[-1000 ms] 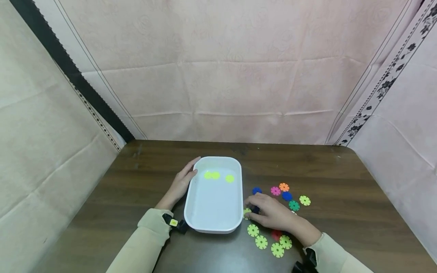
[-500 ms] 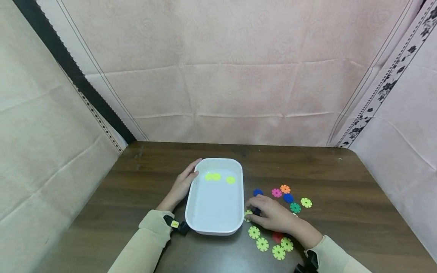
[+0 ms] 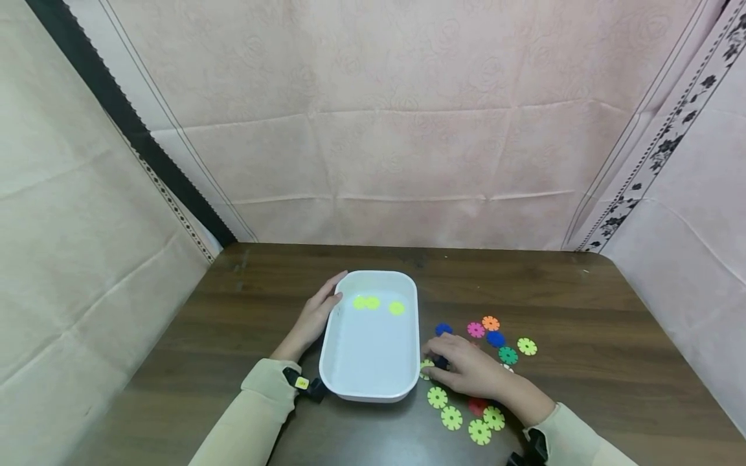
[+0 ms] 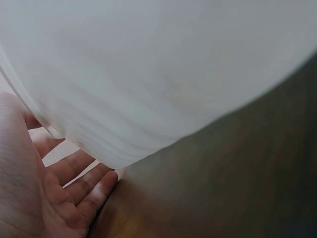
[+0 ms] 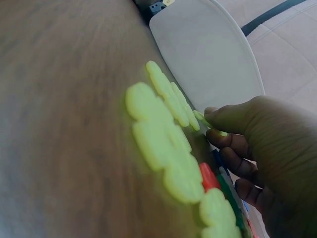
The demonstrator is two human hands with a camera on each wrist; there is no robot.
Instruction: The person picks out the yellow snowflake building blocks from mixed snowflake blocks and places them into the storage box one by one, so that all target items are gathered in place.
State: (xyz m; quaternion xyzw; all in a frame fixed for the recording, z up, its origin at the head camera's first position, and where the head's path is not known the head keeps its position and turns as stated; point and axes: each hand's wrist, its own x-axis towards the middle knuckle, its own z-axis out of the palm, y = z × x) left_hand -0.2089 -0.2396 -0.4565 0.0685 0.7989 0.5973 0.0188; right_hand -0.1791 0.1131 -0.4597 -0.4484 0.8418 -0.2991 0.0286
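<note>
A white plastic tray (image 3: 370,353) lies on the wooden table, with several yellow-green discs (image 3: 372,303) in its far part. My left hand (image 3: 315,317) holds the tray's left side, thumb at the rim and fingers along the outer wall. In the left wrist view those fingers (image 4: 81,181) touch the wall below the rim. Just right of the tray, my right hand (image 3: 463,366) pinches a yellow-green notched disc (image 3: 427,370) between thumb and index finger. In the right wrist view that disc (image 5: 199,117) is partly covered by the thumb. Its other fingers are bent.
More notched discs lie around my right hand: yellow-green (image 3: 451,417), red (image 3: 478,406), green (image 3: 508,355), orange (image 3: 491,323), pink (image 3: 475,330) and blue (image 3: 496,339). My right hand hides some. Pale cloth (image 3: 373,168) hangs behind the brown table (image 3: 262,291).
The head view has shifted slightly, so everything appears a little further right and lower. Both hands keep about the same place relative to the tray and discs.
</note>
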